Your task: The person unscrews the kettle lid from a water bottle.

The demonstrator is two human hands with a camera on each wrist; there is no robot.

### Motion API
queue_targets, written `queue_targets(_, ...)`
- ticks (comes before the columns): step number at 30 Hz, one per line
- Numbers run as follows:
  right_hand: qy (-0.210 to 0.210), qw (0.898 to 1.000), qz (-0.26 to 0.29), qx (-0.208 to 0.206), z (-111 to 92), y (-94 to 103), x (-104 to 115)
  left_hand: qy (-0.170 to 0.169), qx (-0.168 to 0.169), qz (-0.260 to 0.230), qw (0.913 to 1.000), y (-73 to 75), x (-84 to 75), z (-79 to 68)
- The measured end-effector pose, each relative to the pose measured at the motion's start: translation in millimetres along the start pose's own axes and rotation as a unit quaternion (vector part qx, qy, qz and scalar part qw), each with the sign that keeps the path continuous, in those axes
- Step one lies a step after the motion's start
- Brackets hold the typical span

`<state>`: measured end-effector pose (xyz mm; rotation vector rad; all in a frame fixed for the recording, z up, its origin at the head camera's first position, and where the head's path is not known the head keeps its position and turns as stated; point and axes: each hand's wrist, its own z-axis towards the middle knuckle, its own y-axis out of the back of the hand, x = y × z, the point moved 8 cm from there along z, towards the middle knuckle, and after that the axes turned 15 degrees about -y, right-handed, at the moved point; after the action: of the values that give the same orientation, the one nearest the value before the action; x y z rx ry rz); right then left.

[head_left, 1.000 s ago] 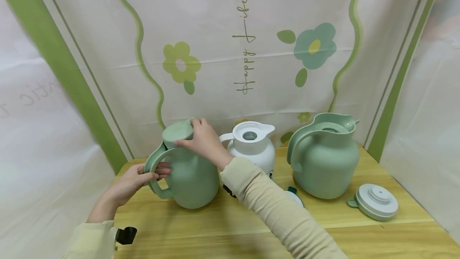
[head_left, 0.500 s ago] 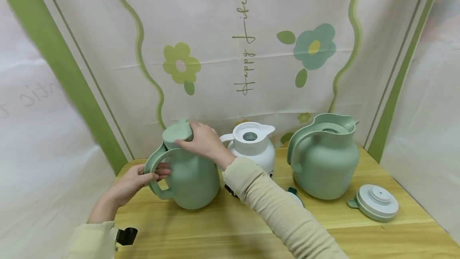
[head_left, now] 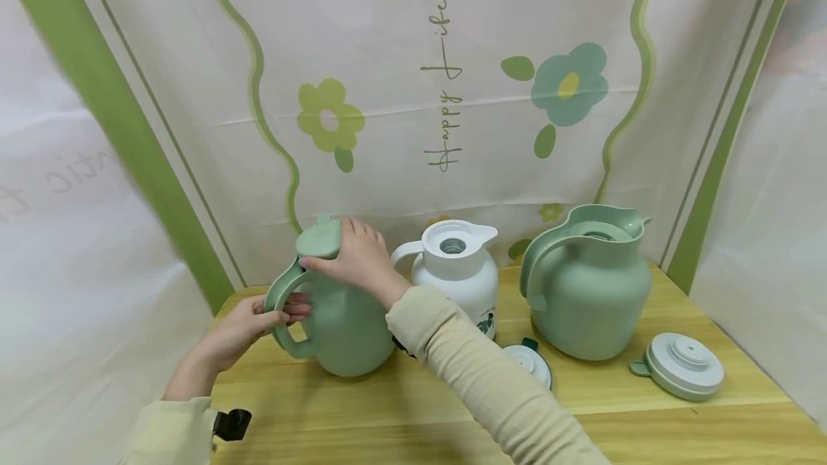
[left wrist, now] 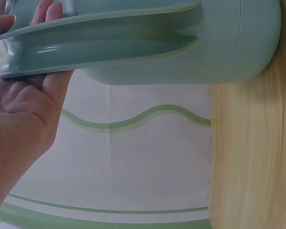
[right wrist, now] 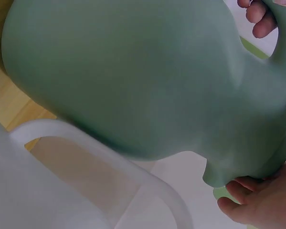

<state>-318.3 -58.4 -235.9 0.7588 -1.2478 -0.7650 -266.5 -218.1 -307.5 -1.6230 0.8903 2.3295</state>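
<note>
At the left of the table stands a light green thermos jug, its curved handle toward the left. My left hand grips that handle, and the left wrist view shows the fingers passed around it. On the jug's mouth sits a round green lid with a small tab at the back. My right hand holds the lid, thumb at the near side and fingers over the far right side. In the right wrist view, the right fingers are beside the spout, partly hidden by it.
A white thermos jug without a lid stands just right of the green one. Further right is another lidless green jug. A white lid with a dark green tab and a green-rimmed lid lie on the wooden table.
The lid has turned on the jug, its tab coming out from beside my right hand and shifting left. My right hand has turned with it. My left hand keeps its grip on the handle.
</note>
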Motion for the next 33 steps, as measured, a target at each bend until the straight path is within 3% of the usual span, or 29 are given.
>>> queue_targets(13, -0.010, 1.000, 0.008, -0.013, 1, 4.6, -6, 0.001, -0.001, 0.005, 1.0000, -1.4, -1.1, 0.1)
queue_targets(16, 0.009, 1.000, 0.013, -0.015, 0, 9.0, -6, 0.006, -0.001, 0.007, 1.0000, -1.2, -0.7, -0.3)
queue_targets(22, 0.069, 0.996, -0.038, -0.031, -3, 14.9, -2, 0.009, -0.003, 0.003, 0.9999, -0.1, -1.1, -1.2)
queue_targets(33, 0.061, 0.998, -0.032, -0.005, -3, 3.5, 5, 0.000, 0.002, 0.001, 1.0000, -1.1, -0.8, 0.0)
